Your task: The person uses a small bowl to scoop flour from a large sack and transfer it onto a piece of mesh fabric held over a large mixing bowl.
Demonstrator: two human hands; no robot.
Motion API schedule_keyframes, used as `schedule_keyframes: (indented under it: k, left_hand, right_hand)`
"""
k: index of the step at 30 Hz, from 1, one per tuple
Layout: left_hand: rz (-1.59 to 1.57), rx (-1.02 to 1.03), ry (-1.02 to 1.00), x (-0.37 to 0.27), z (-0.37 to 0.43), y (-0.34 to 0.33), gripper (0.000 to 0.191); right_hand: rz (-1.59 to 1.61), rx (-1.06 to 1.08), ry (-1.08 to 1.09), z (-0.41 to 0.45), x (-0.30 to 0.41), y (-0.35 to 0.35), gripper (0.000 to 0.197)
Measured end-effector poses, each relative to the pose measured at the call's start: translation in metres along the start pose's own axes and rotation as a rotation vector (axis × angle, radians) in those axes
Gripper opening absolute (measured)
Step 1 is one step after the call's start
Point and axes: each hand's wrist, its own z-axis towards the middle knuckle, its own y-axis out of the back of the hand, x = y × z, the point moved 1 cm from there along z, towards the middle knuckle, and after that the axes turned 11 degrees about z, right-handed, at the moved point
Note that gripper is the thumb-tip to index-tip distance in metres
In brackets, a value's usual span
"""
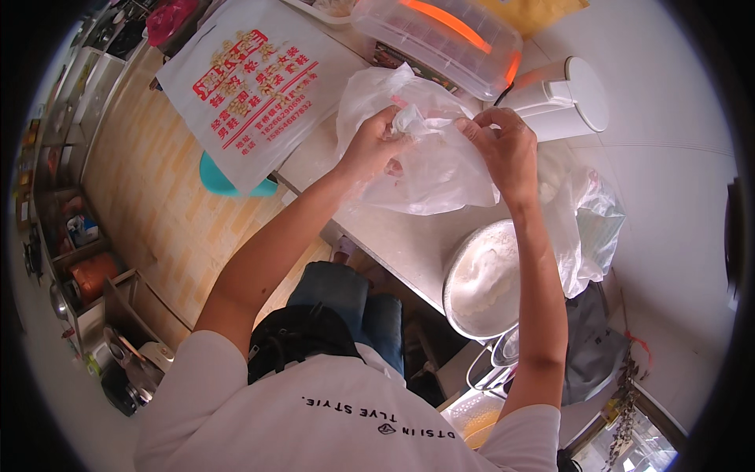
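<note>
A thin white translucent plastic bag (439, 159) is spread over the counter, its gathered neck between my two hands. My left hand (377, 144) grips the bunched plastic at the neck. Thumb and fingers of my right hand (501, 144) pinch the bag's edge on the other side. Something pinkish shows faintly through the plastic; what it is I cannot tell. Nearer to me, a round metal bowl (449, 295) holds white flour (486, 271), partly hidden by my right forearm.
A printed white plastic sheet (194, 76) with small pale pieces on it overhangs the counter's (407, 248) left edge. Behind the bag stand a clear lidded box (436, 44) with an orange handle and a white canister (554, 106). More plastic bags (581, 236) lie against the right wall.
</note>
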Motion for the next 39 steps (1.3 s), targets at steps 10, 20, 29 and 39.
schedule_keyframes:
  k: [10,20,29,39]
  left_hand:
    - [-0.438,0.079,0.208,0.027,0.026,0.013,0.034]
    - [-0.47,0.133,0.094,0.026,0.031,0.004,0.042]
    - [-0.264,-0.164,0.158,0.029,0.035,-0.003,0.035]
    - [-0.815,0.124,0.317,0.036,0.044,0.015,0.047]
  right_hand:
    - [-0.153,0.079,0.318,0.011,-0.018,-0.01,0.026]
    - [0.219,0.044,-0.133,0.026,-0.028,-0.012,0.024]
    - [-0.168,0.071,0.442,0.016,-0.014,-0.009,0.021]
    - [-0.482,0.44,0.976,-0.029,-0.035,-0.029,0.017]
